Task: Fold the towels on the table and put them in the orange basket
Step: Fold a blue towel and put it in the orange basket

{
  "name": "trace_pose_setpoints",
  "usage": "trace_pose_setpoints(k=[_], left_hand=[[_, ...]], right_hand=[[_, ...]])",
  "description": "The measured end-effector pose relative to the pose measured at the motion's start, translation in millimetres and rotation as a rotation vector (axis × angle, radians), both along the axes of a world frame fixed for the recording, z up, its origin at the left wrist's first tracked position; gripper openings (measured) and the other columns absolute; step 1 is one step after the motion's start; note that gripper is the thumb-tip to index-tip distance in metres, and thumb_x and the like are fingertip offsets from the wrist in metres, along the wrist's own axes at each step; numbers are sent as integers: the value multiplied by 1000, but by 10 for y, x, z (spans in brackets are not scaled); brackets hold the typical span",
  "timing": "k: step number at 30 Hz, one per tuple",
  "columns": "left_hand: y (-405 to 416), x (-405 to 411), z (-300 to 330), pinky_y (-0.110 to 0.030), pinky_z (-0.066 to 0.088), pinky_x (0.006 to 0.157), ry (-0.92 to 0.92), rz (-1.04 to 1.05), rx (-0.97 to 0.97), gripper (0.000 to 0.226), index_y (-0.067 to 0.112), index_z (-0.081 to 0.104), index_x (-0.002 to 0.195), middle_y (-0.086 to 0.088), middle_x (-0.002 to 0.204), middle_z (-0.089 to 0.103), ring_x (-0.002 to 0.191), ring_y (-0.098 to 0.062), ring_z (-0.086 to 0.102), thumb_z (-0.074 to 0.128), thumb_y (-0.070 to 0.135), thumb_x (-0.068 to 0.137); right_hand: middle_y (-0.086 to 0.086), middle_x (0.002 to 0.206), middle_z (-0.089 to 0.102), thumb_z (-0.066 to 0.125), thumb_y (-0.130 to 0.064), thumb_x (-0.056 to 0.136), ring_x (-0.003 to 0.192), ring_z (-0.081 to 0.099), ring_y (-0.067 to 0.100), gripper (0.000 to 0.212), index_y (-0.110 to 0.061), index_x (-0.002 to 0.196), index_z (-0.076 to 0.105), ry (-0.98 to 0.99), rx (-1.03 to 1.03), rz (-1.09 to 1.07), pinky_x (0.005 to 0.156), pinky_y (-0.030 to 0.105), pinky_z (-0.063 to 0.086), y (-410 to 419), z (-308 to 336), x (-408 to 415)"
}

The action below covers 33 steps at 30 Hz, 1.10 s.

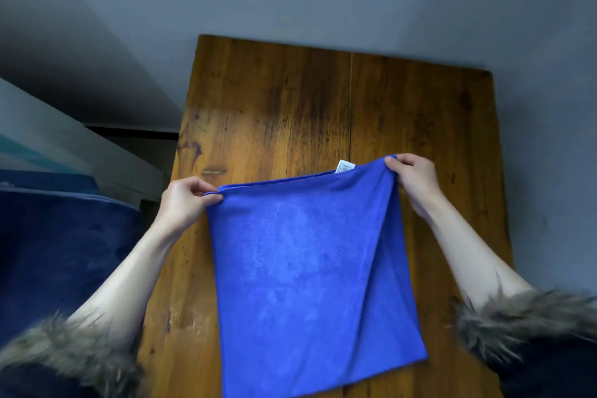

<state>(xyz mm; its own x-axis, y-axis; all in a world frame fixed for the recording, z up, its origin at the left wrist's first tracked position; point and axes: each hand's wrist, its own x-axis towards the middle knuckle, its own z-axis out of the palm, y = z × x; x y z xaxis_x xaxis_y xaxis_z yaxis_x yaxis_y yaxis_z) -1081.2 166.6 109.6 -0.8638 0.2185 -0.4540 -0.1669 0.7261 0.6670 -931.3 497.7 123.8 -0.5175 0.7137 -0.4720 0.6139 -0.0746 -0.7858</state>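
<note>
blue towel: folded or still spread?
Folded at least once. The blue towel shows a doubled top edge, pinched at its corners by the left hand and right hand, hanging over the table.

Both hands, left (184, 200) and right (415, 181), pinch with arms outstretched.

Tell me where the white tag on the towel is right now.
In the head view, the white tag sticks up from the far edge of the blue towel, right of centre, near the right hand, over the table.
</note>
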Motion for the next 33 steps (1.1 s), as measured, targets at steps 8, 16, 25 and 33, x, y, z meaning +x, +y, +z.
trace_pose_setpoints(k=[8,16,25,33], left_hand=[[-139,-79,1060,-14,44,52,-166,49,239,8,1,64,76,-7,67,60,63,-15,52,71,0,77],[-59,-272,2413,-10,47,57,150,-63,480,10,6,67,74,5,62,69,58,-1,59,77,2,72],[99,-383,3212,-16,53,57,-33,-11,925,40,10,68,57,-4,60,67,56,-9,64,50,-9,87],[16,-480,3393,-5,46,59,301,-163,626,10,3,63,74,8,62,68,59,2,61,71,-5,75]], right_hand=[[8,88,67,59,-11,89,87,61,20,10,-12,84,68,267,-82,-38,81,33,50,-134,1120,287],[-14,60,65,66,-2,83,59,57,-3,23,-20,70,65,414,318,196,63,8,44,26,2337,304],[0,59,63,47,4,88,60,58,10,42,-13,57,68,963,-147,-65,60,19,48,68,2983,382],[0,70,70,78,-32,57,73,64,11,22,-14,69,74,829,96,46,70,17,53,139,3125,463]])
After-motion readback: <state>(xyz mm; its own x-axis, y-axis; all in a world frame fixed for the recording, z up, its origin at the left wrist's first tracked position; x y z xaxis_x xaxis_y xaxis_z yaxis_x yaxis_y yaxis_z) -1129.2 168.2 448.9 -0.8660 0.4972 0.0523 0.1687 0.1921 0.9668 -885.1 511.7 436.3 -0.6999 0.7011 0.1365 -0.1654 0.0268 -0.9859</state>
